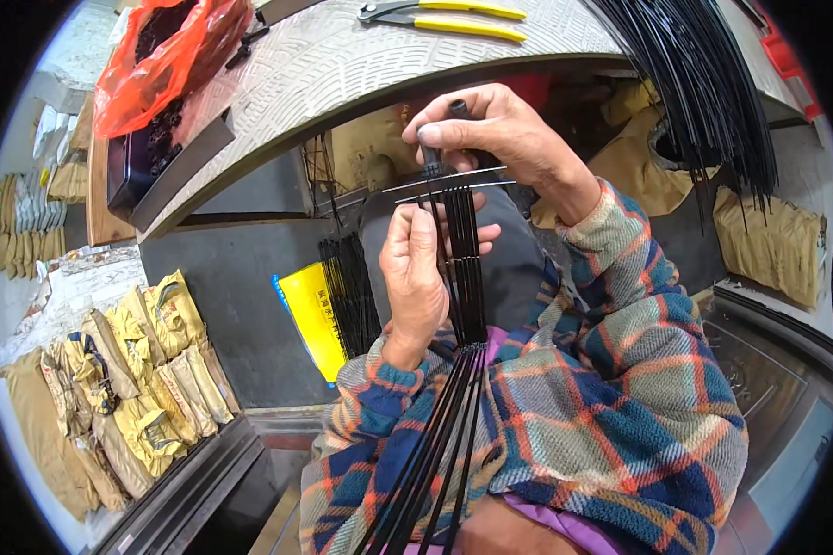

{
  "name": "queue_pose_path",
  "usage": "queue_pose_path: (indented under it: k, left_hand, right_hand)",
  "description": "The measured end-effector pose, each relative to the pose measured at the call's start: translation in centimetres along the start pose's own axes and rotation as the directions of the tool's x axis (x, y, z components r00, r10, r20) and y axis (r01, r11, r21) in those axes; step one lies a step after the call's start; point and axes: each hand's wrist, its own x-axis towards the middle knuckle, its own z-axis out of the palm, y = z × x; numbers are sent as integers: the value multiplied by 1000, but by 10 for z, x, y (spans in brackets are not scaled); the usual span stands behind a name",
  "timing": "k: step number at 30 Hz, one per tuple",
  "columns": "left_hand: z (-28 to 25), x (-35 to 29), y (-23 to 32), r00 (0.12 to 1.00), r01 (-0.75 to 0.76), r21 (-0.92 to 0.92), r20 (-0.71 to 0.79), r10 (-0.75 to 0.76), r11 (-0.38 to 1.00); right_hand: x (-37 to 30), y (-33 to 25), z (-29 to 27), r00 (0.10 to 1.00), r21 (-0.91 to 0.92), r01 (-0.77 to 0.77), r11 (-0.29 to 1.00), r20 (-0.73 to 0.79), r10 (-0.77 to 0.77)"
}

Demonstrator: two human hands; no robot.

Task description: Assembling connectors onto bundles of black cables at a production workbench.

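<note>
A bundle of thin black rods (469,277), like umbrella ribs, stands across my lap, gathered at a joint (472,356) and fanning out toward my body. My left hand (415,268) is closed around its upper part, thumb in front and fingertips showing behind the rods. Thin silvery rods (453,183) stick out sideways at the top. Above them, my right hand (514,139) pinches a dark cylindrical piece (432,159) between thumb and fingers. A black round-ended piece (459,109) pokes out behind its index finger; whether both are one part I cannot tell.
On the curved table (342,69) lie yellow-handled pliers (444,18), a red plastic bag (171,69) and a dark tray (185,166) with small black parts. More black rods (690,74) hang over its right edge. Wrapped packages (130,379) stand left, near a yellow packet (310,319).
</note>
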Motion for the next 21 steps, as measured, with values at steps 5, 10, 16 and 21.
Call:
queue_pose_path:
  k: [5,10,16,21]
  left_hand:
    - [2,-4,-4,998,-52,53,-24,53,997]
    - [4,-12,-4,993,-111,68,-28,113,991]
    - [6,-16,-6,992,-127,1,26,127,992]
    - [8,-19,-7,989,-147,23,1,147,989]
  right_hand:
    - [2,8,0,1000,-35,1,999,-25,-2]
    - [3,4,5,999,-35,-38,999,0,38]
    - [2,4,10,997,-17,-72,997,29,73]
    - [4,3,17,996,-32,-65,997,63,67]
